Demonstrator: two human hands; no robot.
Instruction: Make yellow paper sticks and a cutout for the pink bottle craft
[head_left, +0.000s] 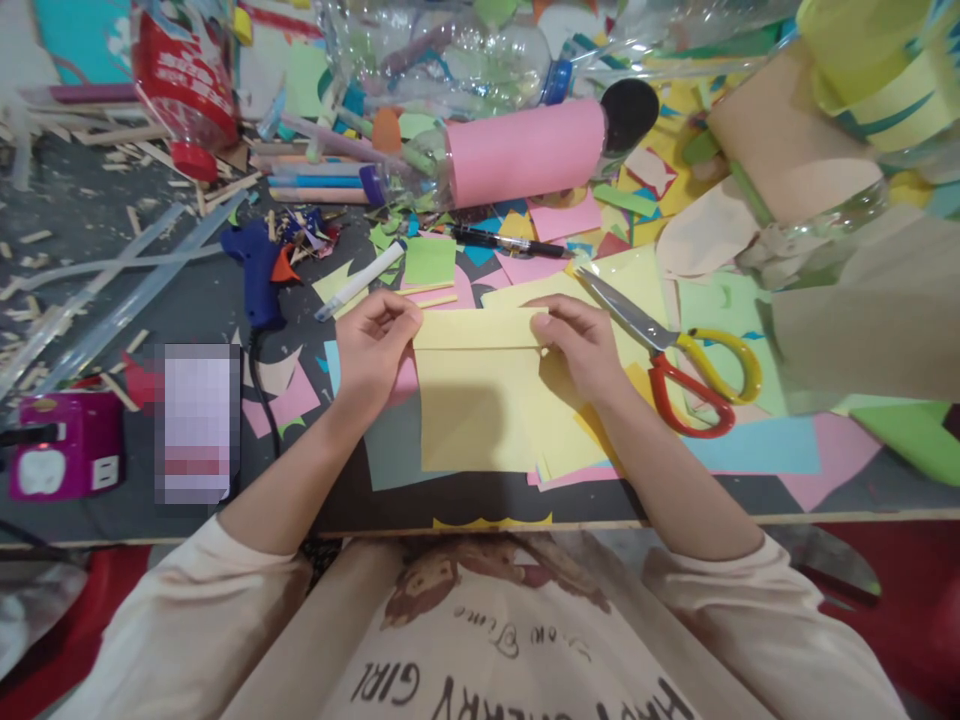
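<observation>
Between my hands is a pale yellow strip of paper (480,329), held level above the table. My left hand (377,345) pinches its left end between thumb and fingers. At the other end, my right hand (577,340) pinches the strip the same way. Directly below lies a yellow sheet (457,440), with a shadow on it; whether the strip is joined to this sheet I cannot tell. To the right of my right hand rest scissors (664,345) with one red and one yellow handle, blades slightly apart. A white marker (364,280) lies beyond my left hand.
A blue glue gun (259,275) and a phone (197,423) lie at left, near a purple box (67,445). Across the back are a pink-wrapped bottle (525,150), a red-labelled bottle (184,85) and a black pen (514,242). Coloured paper scraps cover much of the table.
</observation>
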